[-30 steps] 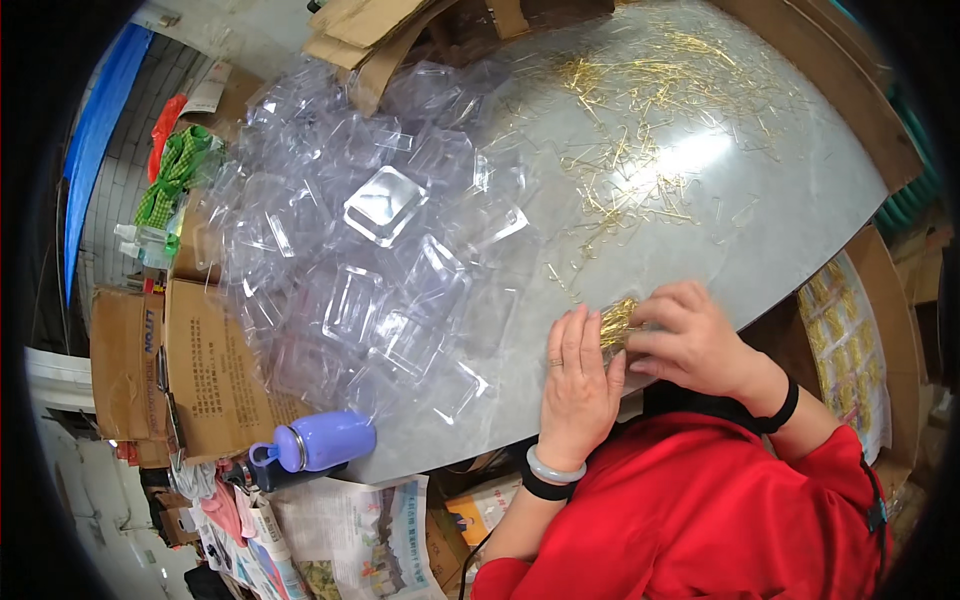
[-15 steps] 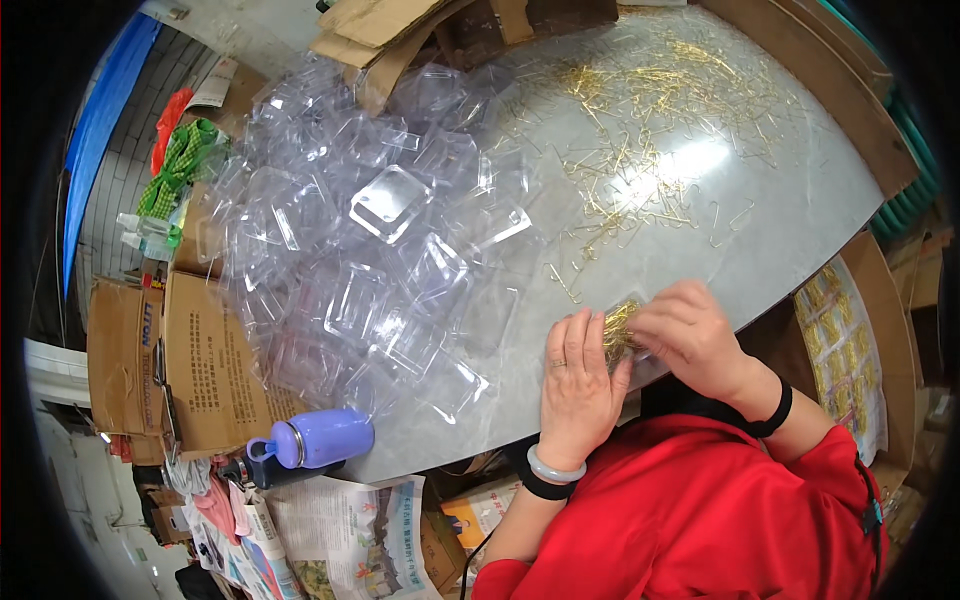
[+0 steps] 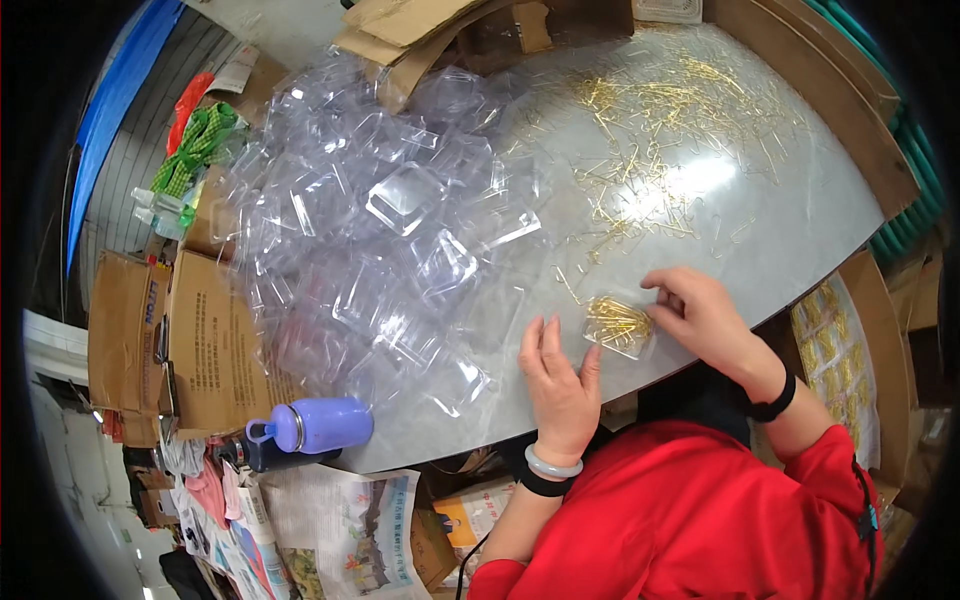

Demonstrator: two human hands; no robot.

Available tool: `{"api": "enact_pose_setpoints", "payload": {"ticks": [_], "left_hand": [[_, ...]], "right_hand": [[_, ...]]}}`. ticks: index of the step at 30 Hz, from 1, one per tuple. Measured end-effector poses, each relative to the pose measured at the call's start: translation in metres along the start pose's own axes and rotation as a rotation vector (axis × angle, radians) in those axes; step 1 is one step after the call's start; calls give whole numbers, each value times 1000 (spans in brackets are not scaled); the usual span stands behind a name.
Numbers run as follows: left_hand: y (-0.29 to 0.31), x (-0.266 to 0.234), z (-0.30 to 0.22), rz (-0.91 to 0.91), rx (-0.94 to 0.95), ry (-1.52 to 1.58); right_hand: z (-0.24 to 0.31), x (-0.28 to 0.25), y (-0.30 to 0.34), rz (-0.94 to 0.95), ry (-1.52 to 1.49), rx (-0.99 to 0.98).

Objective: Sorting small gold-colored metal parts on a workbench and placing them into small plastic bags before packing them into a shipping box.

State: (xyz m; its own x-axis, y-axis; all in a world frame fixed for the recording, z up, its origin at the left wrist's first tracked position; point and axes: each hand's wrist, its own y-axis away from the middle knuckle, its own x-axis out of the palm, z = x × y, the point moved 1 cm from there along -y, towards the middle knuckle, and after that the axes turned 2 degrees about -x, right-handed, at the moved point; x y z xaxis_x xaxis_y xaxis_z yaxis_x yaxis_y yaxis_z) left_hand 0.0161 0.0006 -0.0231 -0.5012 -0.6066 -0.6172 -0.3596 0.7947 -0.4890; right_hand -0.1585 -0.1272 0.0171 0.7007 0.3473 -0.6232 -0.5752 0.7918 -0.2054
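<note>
A small clear plastic box point(image 3: 628, 347) lies near the table's front edge, with a bundle of gold wire hooks point(image 3: 617, 321) in it. Just left of the box, my left hand point(image 3: 562, 390) is open, fingers spread and apart from it. On the box's right side, my right hand point(image 3: 703, 318) has its thumb by the rim and its index finger apart from the thumb; the other fingers curl partly. I see nothing held in either hand. Many loose gold hooks point(image 3: 640, 185) are strewn over the far right of the grey table point(image 3: 790, 215).
A big heap of clear plastic boxes point(image 3: 400, 250) covers the table's left half. A purple bottle point(image 3: 335, 425) lies at the front left edge. Cardboard point(image 3: 850, 120) borders the far right. At lower right, a carton holds filled boxes point(image 3: 832, 350). Newspaper point(image 3: 345, 530) lies below the table.
Both hands have drawn away from the hooks, the left toward the lower left and the right slightly to the right. The filled box now shows between them. My left fingers have spread.
</note>
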Motion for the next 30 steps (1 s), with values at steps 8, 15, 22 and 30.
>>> {"api": "enact_pose_setpoints", "payload": {"ticks": [8, 15, 22, 30], "left_hand": [[-5, -5, -11, 202, 105, -114], [-7, -3, -12, 235, 142, -145], [3, 1, -4, 19, 15, 38], [6, -4, -5, -56, -13, -62]], "right_hand": [[18, 10, 43, 50, -123, 198], [4, 15, 12, 18, 64, -330], [-5, 18, 21, 41, 96, -365], [3, 22, 8, -34, 93, -322]]}}
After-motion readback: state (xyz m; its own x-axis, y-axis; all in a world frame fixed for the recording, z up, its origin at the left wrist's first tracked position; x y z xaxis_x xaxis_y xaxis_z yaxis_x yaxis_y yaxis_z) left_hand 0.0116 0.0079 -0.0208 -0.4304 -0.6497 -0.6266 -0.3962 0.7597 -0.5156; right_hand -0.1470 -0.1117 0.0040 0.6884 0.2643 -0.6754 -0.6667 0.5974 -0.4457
